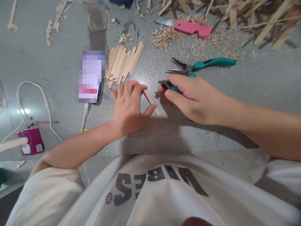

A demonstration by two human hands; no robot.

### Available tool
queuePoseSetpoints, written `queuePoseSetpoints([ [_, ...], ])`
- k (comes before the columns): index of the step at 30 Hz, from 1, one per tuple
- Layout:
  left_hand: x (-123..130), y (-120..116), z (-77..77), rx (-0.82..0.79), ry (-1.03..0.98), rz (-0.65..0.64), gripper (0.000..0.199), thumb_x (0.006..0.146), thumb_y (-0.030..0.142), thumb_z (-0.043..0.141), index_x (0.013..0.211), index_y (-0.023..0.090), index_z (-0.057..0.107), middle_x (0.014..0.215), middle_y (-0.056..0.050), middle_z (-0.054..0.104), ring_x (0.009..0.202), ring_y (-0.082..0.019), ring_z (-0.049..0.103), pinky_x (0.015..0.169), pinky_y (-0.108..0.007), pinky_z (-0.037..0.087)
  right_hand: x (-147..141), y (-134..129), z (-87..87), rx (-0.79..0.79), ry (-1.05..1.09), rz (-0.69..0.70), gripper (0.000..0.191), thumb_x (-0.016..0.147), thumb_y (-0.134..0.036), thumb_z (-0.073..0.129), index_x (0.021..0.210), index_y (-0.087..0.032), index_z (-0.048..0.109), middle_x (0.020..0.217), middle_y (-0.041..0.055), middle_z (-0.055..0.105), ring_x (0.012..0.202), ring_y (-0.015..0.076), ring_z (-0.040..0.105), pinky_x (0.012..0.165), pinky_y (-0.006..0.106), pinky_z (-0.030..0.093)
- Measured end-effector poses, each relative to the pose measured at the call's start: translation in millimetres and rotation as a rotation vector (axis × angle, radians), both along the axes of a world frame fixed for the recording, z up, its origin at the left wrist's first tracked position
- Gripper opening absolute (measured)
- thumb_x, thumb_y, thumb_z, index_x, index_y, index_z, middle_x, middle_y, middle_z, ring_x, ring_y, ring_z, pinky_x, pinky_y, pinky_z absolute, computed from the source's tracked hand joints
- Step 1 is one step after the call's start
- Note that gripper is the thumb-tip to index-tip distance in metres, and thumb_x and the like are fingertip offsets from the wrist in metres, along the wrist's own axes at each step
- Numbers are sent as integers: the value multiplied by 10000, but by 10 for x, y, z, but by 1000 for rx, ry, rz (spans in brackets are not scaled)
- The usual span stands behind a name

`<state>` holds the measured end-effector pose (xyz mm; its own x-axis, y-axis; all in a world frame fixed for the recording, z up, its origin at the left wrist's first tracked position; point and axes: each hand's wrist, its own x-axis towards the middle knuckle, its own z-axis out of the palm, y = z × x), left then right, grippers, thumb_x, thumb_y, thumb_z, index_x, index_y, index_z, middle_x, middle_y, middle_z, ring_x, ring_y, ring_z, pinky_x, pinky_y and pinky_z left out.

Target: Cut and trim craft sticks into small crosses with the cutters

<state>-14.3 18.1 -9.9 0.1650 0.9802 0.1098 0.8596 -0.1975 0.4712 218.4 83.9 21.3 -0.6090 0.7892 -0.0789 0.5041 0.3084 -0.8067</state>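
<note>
Between the thumb and fingers of my left hand [129, 108] is a wooden craft stick [150, 100], held at a slant close to the table. My right hand [191, 97] is closed around a utility knife [168, 85] with a black and blue body. Its short blade points left toward the stick, with a small gap between them. Just beyond my right hand lie teal-handled needle-nose pliers [188, 68], jaws apart. A pile of craft sticks [122, 64] rests beyond my left hand.
A phone [90, 77] with a white cable lies on the left. Farther back are a pink folding knife [192, 29], wood shavings [164, 37], many loose sticks [272, 22] and a clear plastic container [97, 18]. A purple plug adapter [31, 142] sits at far left.
</note>
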Motion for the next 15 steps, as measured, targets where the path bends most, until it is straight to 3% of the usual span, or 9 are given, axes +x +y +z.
queuePoseSetpoints([
  [4, -2, -18, 2, 26, 15, -27, 581, 921, 476, 846, 1406, 222, 651, 1513, -168, 682, 1397, -409, 584, 1200, -557, 420, 77, -11, -13, 96, -113, 45, 162, 1106, -370, 568, 958, -305, 574, 716, -15, 611, 597, 219, 528, 619, 379, 328],
  [9, -63, 52, 27, 5, 35, -127, 269, 998, 345, 696, 1247, 247, 726, 1432, -118, 717, 1372, -379, 594, 1234, -598, 401, 115, -37, -43, 76, -255, 73, 47, 1050, -334, 619, 1027, -296, 605, 682, -15, 578, 600, 236, 518, 607, 375, 299],
  [11, -80, 82, 34, 8, 41, -142, 166, 1037, 308, 637, 1147, 244, 743, 1380, -111, 725, 1342, -370, 604, 1227, -620, 403, 110, -46, -15, 57, -300, 96, 107, 1034, -326, 641, 957, -300, 571, 646, -23, 544, 575, 226, 479, 610, 379, 289],
  [15, -88, 103, 45, -10, 0, -158, 160, 1059, 325, 624, 1031, 243, 758, 1268, -108, 738, 1269, -360, 611, 1194, -640, 432, 87, -58, 59, 36, -352, 200, 279, 1050, -352, 652, 827, -305, 491, 601, -23, 507, 555, 215, 443, 641, 391, 293],
])
